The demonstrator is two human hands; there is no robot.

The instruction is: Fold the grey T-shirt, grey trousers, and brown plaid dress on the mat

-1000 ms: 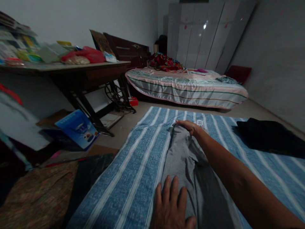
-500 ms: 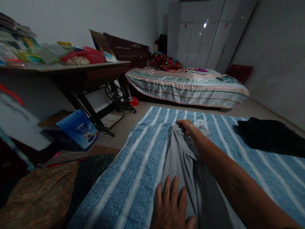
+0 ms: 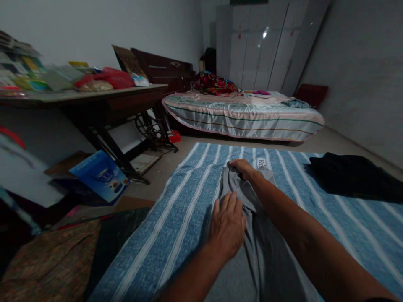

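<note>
The grey garment lies lengthwise from the middle of the frame to its bottom edge, its surface rumpled into long creases. The person's right hand is at its far end, fingers curled in and seemingly closed on the corner, though the thumb's hold is hidden. The left hand rests palm down along the garment's left edge, nearer the bottom of the frame, its fingers extended, slightly bent and close together; no pinch on the cloth can be made out.

The step in hand appears to be straightening the cloth, one hand steadying the far corner and the other pressing the side. A next move would seem to call for keeping that corner firm while the left palm smooths out the creases without dragging the layer below.

Under the garment spreads a blue striped sheet, with a white lettered patch just beside the right wrist. A dark folded cloth lies on the sheet at the right of the frame. Farther out are a blue box at the left, a cluttered table at upper left and a bed at upper centre.
</note>
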